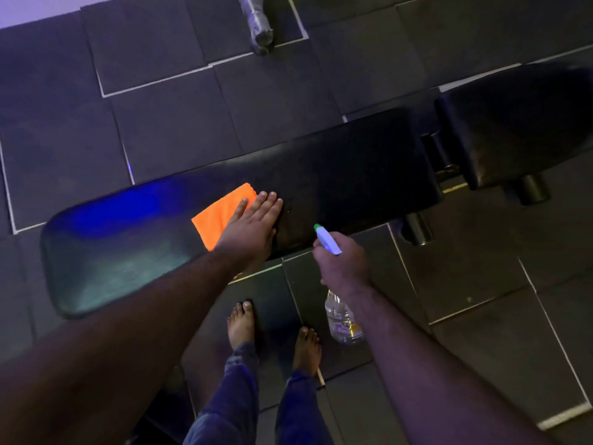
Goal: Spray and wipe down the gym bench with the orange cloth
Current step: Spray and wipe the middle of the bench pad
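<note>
Long black table (337, 175) lying across dark floor tiles (173, 130). Orange cloth (221, 213) flat on the table pad, near its middle. Left hand (253, 224) pressed flat on the cloth's 3 o'clock side, fingers spread, holding nothing. Right hand (343, 268) at 4 o'clock from the cloth, grip closed around a clear spray bottle (341, 316), green-tipped nozzle (322, 236) aimed at the table. Bare feet (272, 332) on the floor at 6 o'clock. Maybe a wrapped roller (258, 20) at 12 o'clock, too dim to tell.
</note>
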Tool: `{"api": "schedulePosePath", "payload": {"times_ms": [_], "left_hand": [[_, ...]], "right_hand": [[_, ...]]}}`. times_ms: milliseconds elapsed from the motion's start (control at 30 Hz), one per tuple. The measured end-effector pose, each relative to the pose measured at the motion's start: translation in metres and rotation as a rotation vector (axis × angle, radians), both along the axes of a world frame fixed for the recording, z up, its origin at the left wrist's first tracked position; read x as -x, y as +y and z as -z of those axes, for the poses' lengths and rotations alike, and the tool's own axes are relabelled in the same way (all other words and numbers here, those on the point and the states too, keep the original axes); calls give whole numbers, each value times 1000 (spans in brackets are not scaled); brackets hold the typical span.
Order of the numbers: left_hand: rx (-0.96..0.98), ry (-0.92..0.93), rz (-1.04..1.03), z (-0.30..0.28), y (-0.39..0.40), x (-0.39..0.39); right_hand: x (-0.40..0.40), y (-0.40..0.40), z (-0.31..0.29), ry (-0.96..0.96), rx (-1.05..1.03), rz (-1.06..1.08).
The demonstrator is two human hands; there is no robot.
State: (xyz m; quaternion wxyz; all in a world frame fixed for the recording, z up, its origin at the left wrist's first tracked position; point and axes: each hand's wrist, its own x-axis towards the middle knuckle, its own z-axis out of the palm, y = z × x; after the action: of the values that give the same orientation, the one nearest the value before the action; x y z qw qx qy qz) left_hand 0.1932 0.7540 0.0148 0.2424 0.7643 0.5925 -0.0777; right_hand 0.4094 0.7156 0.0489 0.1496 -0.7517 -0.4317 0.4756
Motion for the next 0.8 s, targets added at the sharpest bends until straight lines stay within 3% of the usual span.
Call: {"api": "schedulePosePath", "payload": {"times_ms": [167,433,633,800], "left_hand": [[-23,35,-20,-7,5,-14],[-56,-8,69,1,36,-52],[70,-59,38,16,51,-70],[85,-118,31,19,59,-61]], "right_hand": [[-8,10,-4,28,131,-46],[-97,66,-19,-22,40,446],[-135,102,-26,-116,58,393],[-127,165,-32,4,-25,286]]}}
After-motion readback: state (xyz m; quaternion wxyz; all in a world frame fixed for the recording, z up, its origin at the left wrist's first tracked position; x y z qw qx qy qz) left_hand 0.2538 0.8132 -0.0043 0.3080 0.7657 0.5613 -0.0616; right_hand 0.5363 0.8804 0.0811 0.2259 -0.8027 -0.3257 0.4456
